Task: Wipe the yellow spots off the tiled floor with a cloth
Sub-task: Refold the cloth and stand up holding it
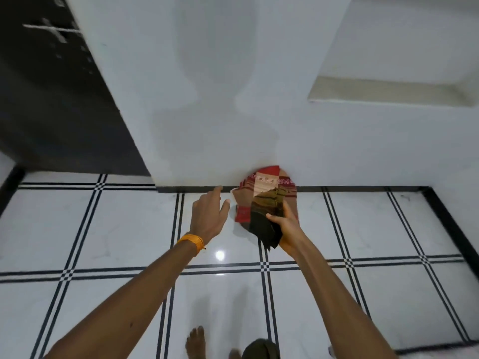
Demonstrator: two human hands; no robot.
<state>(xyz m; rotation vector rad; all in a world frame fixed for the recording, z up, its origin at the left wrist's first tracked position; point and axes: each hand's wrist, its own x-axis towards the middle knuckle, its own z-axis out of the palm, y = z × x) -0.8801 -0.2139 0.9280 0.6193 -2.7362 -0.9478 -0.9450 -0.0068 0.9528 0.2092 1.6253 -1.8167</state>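
Cloth (261,200), red, tan and dark olive patches, runs lengthwise from the gripping right hand (285,226) toward the wall (207,125); left hand (207,216) spread beside it.

Both bare arms reach from the lower corners toward the frame's middle. The left hand (209,216) is spread, fingers (215,193) straight; the right hand (286,229) grips a folded cloth (261,189).

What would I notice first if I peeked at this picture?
The red and brown cloth, gripped by the right hand in the middle, down by the white wall. Beside it the left hand reaches in with open fingers, an orange band on its wrist. Under both shines a white tiled floor with black lines.
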